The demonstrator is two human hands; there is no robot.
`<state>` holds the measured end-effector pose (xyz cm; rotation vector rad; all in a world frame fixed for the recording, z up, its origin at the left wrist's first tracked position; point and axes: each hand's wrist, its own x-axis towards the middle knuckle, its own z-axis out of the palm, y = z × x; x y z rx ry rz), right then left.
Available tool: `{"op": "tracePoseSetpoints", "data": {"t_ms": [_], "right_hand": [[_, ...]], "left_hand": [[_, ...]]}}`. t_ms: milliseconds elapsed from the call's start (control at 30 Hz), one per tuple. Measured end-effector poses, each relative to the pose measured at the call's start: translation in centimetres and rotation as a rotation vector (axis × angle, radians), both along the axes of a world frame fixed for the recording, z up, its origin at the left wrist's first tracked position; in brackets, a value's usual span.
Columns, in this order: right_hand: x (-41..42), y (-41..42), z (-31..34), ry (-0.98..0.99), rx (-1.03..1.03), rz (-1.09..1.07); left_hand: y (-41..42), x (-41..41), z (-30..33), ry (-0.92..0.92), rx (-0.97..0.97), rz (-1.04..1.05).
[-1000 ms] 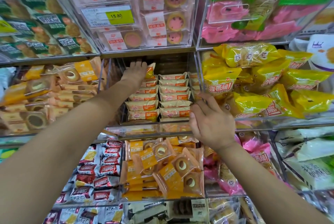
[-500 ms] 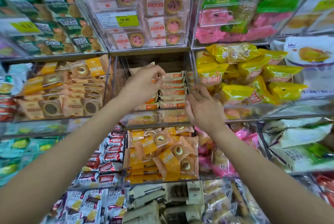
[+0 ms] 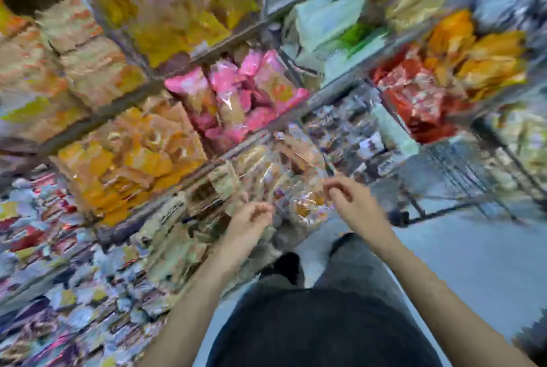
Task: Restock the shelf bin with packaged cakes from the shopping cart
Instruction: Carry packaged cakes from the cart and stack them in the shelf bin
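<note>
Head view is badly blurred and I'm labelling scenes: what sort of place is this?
Probably a shop's snack aisle: tiered shelves crammed with packaged goods, such as pink packets and orange packets, with a wire cart alongside.

Bare forearms, a dark top (image 3: 319, 334), grey trousers (image 3: 352, 266) (shoes (image 3: 288, 264) black).

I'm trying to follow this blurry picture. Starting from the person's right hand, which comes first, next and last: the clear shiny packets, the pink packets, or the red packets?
Measured from the right hand in the head view:
1. Clear shiny packets, just left of the fingers.
2. Pink packets, up on the shelf, above and left.
3. Red packets, up on the right.
The pink and red are nearly alike in distance, so their order is uncertain.
</note>
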<state>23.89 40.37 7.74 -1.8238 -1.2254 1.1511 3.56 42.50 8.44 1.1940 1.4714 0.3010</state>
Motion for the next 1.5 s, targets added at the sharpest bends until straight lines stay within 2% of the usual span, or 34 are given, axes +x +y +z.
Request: {"op": "tracePoseSetpoints", "data": {"t_ms": [67,167,300,467,600,700,833,967,1067,1167,1267,1367,1500], "right_hand": [[3.8,-4.5,-2.9,0.074,-0.224,-0.162],[9.2,-10.8,-5.9,0.094,-0.5,-0.26],[15.3,-17.4,-7.1,0.033,-0.603,-0.323],[24.6,-22.0,-6.7,-0.007,-0.666,-0.266],[33.1,-23.3,-6.5,-0.011,-0.621,-0.316],[39.1,-22.8,-6.1,-0.024,-0.576,-0.385],[45.4,-20.3,-5.9,0.056,-0.495,-0.529],[49.5,-16.5,-6.3,0.1,-0.441,-0.642],[51.2,-14.0,-7.3,0.127,-0.45,-0.722],[51.8,-12.0,-9.0,0.14,-0.509,-0.783],[52.2,-10.4,-10.7,0.188,-0.589,-0.819],[52.5,-9.4,-12.2,0.229,-0.63,-0.846],[53.2,-9.0,-13.8,0.26,-0.632,-0.88]], "left_hand": [[-1.8,1.8,-2.6,0.128,-0.11,-0.299],[-2.7,4.8,-4.3,0.231,-0.143,-0.691],[-0.8,11.3,-5.3,0.35,-0.061,-0.996],[0.6,24.2,-6.4,0.436,0.063,-1.039],[-1.3,36.0,-7.2,0.388,0.115,-1.182],[-2.7,43.7,-6.9,0.313,0.24,-1.271],[-1.6,52.2,-6.2,0.192,0.359,-1.219],[3.0,60.3,-8.5,0.143,0.271,-1.103],[6.8,66.2,-12.2,0.225,0.206,-1.094],[10.1,72.1,-17.0,0.436,0.109,-1.279],[12.3,77.3,-21.6,0.546,0.213,-1.481],[12.5,81.1,-25.3,0.549,0.411,-1.46],[11.1,84.1,-28.7,0.703,0.3,-1.522]]}}
